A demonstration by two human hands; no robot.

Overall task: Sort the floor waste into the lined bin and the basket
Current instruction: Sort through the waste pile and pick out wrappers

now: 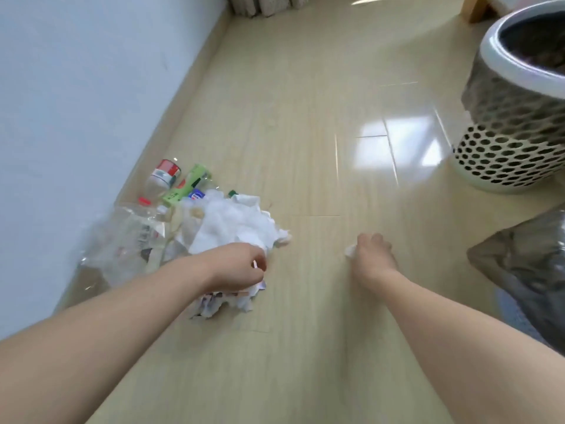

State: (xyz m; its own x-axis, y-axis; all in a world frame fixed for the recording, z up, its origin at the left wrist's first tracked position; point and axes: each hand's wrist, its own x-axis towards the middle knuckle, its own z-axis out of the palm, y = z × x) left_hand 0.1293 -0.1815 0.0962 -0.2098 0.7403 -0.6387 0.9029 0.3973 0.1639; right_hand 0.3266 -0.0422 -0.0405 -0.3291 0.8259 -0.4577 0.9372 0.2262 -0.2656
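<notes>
Left hand [241, 267] curls onto torn paper [226, 299] beneath it; right hand [371, 255] pinches a tissue scrap [350, 250], presumably bound for the lined bin [513, 123] beyond.

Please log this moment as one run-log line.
left hand: pinching paper scrap | right hand: holding small white wad | lined bin: upright

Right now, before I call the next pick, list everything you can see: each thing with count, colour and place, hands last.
Bin: one, white with holes, dark liner, far right.
Dark bag: one, grey, right edge, below the bin.
Tissues: a heap, white, on the floor at left centre.
Bottles: at least two, clear, red labels, by the wall.
Green pack: one, behind the tissues.
Torn paper: scraps, white, under the left hand.
Left hand: over the torn paper, fingers curled.
Right hand: holds a white scrap.
</notes>
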